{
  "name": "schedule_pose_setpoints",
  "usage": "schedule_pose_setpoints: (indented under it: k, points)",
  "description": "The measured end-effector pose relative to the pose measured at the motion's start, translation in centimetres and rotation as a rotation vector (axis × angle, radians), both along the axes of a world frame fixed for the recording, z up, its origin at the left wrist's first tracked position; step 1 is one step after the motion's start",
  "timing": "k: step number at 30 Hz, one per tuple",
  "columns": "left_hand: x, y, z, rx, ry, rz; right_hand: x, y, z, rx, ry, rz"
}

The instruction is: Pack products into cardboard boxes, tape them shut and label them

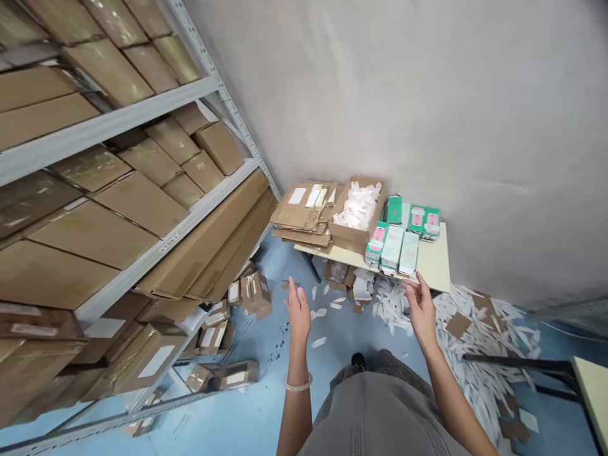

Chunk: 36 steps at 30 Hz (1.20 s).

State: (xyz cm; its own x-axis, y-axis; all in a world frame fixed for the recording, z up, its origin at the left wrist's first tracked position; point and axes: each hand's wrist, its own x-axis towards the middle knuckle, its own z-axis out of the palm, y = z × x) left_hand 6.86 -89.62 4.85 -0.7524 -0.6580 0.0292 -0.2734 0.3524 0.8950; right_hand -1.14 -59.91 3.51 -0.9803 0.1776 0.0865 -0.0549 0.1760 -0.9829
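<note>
A metal shelving rack [142, 109] packed with brown cardboard boxes [128, 202] took up the left side, and a plain grey wall [427, 82] rose behind a cream table [439, 263]. On the table, from left to right, lay a stack of flattened cardboard [291, 214], an open cardboard box [350, 239] heaped with white paper strips [360, 206], and a cluster of green-and-white cartons [417, 218], some with pink panels. More paper scraps [468, 358] littered the blue floor [266, 405] beneath and right of the table. The nearest carton [409, 252] stood at the table's front edge, neighbours crowding its left side and back; its upper face was mostly pale, with green at its edges. Its long axis ran from the wall side toward the person, its near end by the right hand [420, 310]. That hand's fingers were loosely spread, though contact could not be told; the left hand [298, 311], unclenched and empty, hung over the floor.
</note>
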Motion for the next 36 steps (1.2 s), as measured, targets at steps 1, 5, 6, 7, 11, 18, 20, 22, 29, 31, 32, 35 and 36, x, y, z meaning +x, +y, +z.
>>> schedule_pose_setpoints:
  k: [1,5,6,7,11,18,20,22,29,31,32,35,36]
  points:
    - [-0.4,-0.8,-0.2,0.005,0.003,0.02,-1.0,-1.0,0.1,0.011,0.002,0.029]
    - [-3.0,-3.3,-1.1,0.056,-0.012,0.094,-6.1,-3.9,0.0,0.037,0.025,0.105]
    - [-3.7,-3.9,-1.2,0.067,-0.012,0.11,-7.5,-4.7,-0.1,0.038,0.034,0.116]
    - [-4.5,-4.5,-1.4,0.075,-0.012,0.125,-9.1,-5.5,-0.1,0.039,0.043,0.129]
    - [-7.3,-7.5,-2.0,0.069,0.004,0.212,-15.0,-9.9,0.0,0.046,0.079,0.222]
    - [-11.3,-14.7,-3.5,0.059,-0.028,0.387,-21.5,-19.3,1.2,0.066,0.027,0.5]
    - [-13.3,-17.0,-4.0,0.059,-0.045,0.38,-22.8,-21.7,1.3,0.062,0.002,0.53]
    - [-16.1,-19.7,-4.4,0.057,-0.05,0.347,-24.0,-24.0,1.2,0.058,-0.021,0.532]
    - [-28.5,-30.4,-4.8,-0.008,-0.116,0.143,-28.4,-33.2,-2.0,-0.013,-0.15,0.445]
    - [-31.5,-32.8,-5.0,-0.006,-0.182,0.085,-29.2,-36.0,-3.5,-0.044,-0.213,0.421]
    - [-32.8,-33.8,-5.2,0.003,-0.218,0.057,-29.4,-37.3,-4.2,-0.063,-0.241,0.413]
    - [-35.3,-36.0,-5.9,0.04,-0.289,-0.035,-29.4,-40.4,-6.1,-0.08,-0.316,0.345]
    - [-35.8,-36.4,-6.2,0.045,-0.3,-0.067,-29.3,-41.2,-6.6,-0.065,-0.332,0.307]
